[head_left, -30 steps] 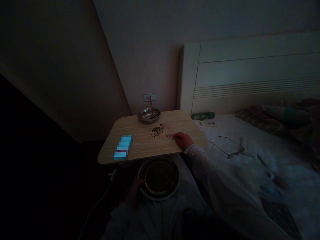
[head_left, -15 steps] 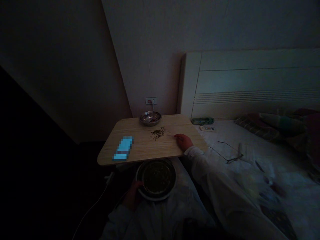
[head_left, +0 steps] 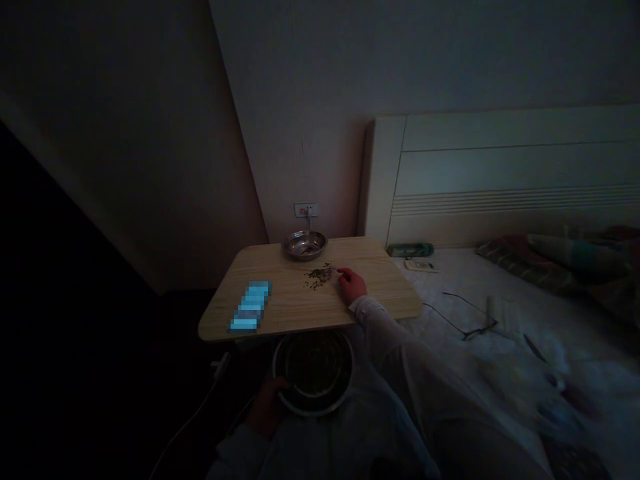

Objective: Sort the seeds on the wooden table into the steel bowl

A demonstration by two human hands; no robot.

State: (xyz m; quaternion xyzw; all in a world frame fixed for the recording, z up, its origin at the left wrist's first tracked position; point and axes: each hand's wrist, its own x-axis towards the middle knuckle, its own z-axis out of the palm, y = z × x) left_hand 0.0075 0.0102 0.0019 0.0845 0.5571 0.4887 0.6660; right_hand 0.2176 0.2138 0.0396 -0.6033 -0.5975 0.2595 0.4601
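On the wooden tabletop my right hand (head_left: 352,287) is closed, its fingers pinching a small pale, see-through piece (head_left: 333,273) whose kind is unclear. The piece reaches the right side of a scatter of small dark green beans (head_left: 318,275). Below the table's front edge, my left hand (head_left: 270,398) grips the left rim of a round pale-rimmed dish (head_left: 345,390) over my lap, thumb on the rim. Dim light hides most of the dish's dark contents. Behind the beans stands a shiny metal bowl (head_left: 305,247) with a few bits inside.
A blurred-out lit phone (head_left: 250,307) lies on the left of the table (head_left: 285,313). To the right, the bed (head_left: 450,280) holds a remote control (head_left: 421,266), a green case (head_left: 411,250), glasses (head_left: 479,329) and bedding. A white cable (head_left: 187,420) hangs at lower left.
My right hand has moved left, bringing the pale piece up to the beans. The left hand still holds the dish. The whole view has shifted slightly.
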